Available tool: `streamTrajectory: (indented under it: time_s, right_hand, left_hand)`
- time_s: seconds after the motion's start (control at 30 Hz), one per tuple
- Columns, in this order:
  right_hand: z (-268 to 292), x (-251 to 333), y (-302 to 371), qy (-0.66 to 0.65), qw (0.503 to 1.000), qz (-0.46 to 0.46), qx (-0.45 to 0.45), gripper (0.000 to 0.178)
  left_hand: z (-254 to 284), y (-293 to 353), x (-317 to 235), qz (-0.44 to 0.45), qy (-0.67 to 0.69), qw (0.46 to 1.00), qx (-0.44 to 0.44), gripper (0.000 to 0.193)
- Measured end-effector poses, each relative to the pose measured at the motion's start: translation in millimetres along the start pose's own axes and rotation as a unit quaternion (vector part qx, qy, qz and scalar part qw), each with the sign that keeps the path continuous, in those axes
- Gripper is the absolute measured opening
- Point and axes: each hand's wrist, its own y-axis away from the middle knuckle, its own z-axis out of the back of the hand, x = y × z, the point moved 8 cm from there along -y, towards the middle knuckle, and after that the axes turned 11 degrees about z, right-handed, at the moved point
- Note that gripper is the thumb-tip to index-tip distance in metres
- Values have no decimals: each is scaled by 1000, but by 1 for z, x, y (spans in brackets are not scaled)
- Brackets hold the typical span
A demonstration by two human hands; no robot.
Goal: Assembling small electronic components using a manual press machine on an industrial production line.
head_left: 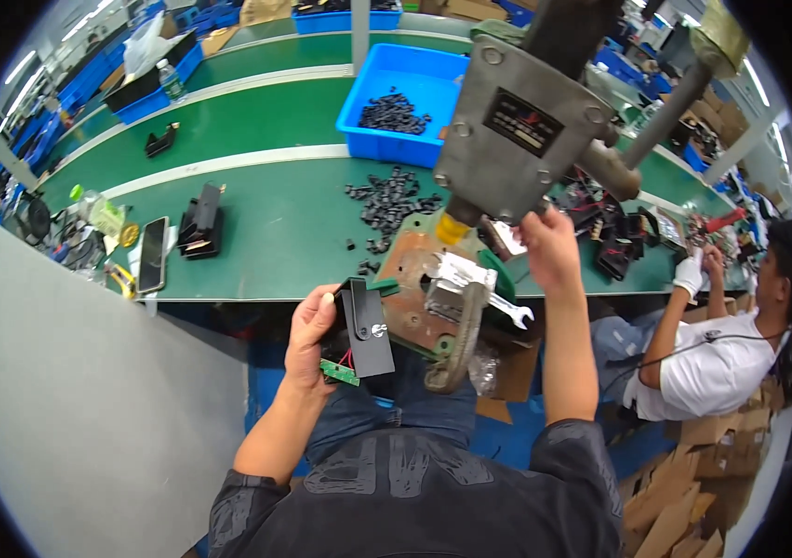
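Near centre, left grip (306, 342) clamps a boxy black housing (374, 352); right grip (554, 249), I cannot tell.

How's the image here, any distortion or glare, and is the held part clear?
Head view: fisheye distortion curves the green bench, and the corners go black; head view, upper left: the ceiling lights look blown out; head view, centre: the black housing in the left hand looks fairly clear.
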Motion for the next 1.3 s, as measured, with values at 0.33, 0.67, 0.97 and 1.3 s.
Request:
streamTrajectory:
  time_s: [0.33,0.67,0.97,1.3]
  right_hand:
    - [-84,59,132,-260,957,-46,117,20]
    - [-99,83,160,-48,992,62,96,10]
    - [-126,119,170,273,913,281,115,11]
    - [-147,94,148,127,973,138,132,32]
  left_hand:
    - [-84,16,-14,-34,-116,992,-31,22]
    - [-88,22,-8,-45,-143,988,-43,22]
    - [-87,32,-15,-126,-229,962,-81,20]
    - [-55,17,-17,-99,-78,982,-137,29]
